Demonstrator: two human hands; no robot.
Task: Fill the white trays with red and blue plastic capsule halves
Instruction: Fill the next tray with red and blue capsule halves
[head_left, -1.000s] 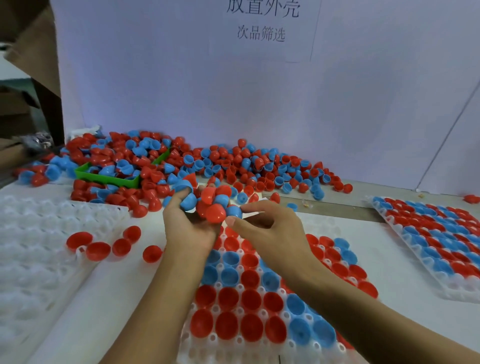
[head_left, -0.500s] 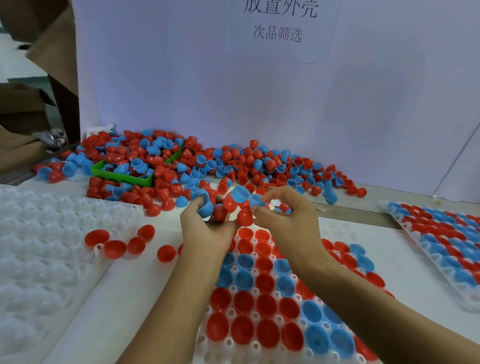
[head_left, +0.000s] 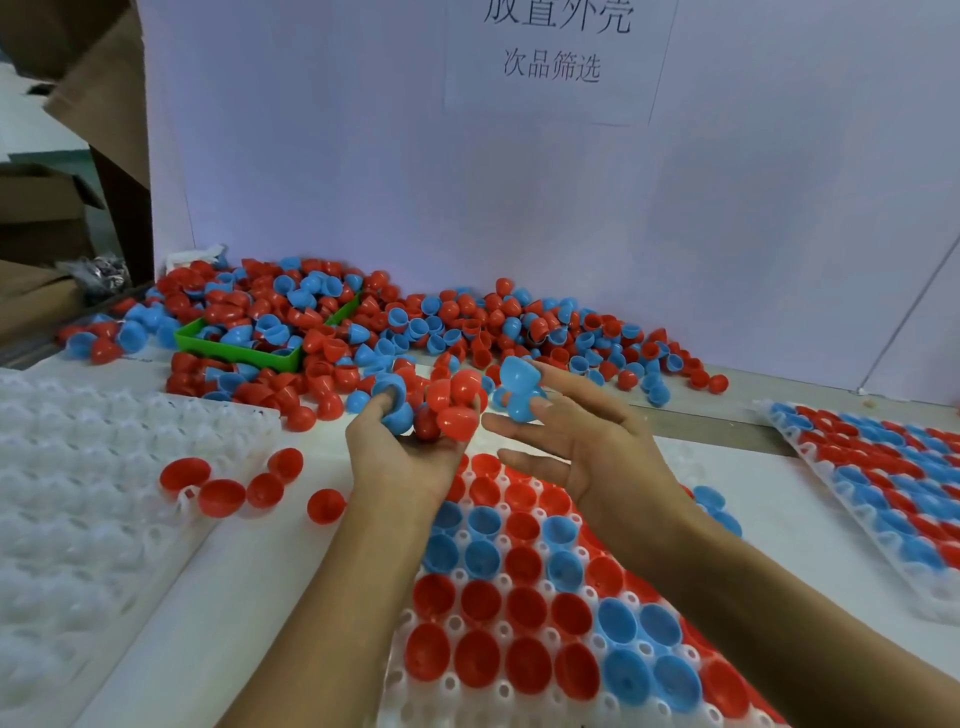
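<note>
My left hand (head_left: 402, 457) cups a bunch of red and blue capsule halves (head_left: 441, 408) above the far end of the middle white tray (head_left: 498, 691), whose pockets hold red and blue halves. My right hand (head_left: 576, 447) pinches blue capsule halves (head_left: 519, 387) between thumb and forefinger, just right of the bunch, with the other fingers spread. A big loose pile of capsule halves (head_left: 467, 322) lies along the back wall.
A white tray (head_left: 78, 499) at left carries three red halves (head_left: 223, 483) on its right edge; another red half (head_left: 324, 505) lies on the table. A filled tray (head_left: 883, 483) sits at right. A green bin (head_left: 244, 351) stands in the pile.
My right hand has drawn blue halves off the bunch and moved slightly right, fingers spreading. The view has shifted closer and the left hand keeps its bunch.
</note>
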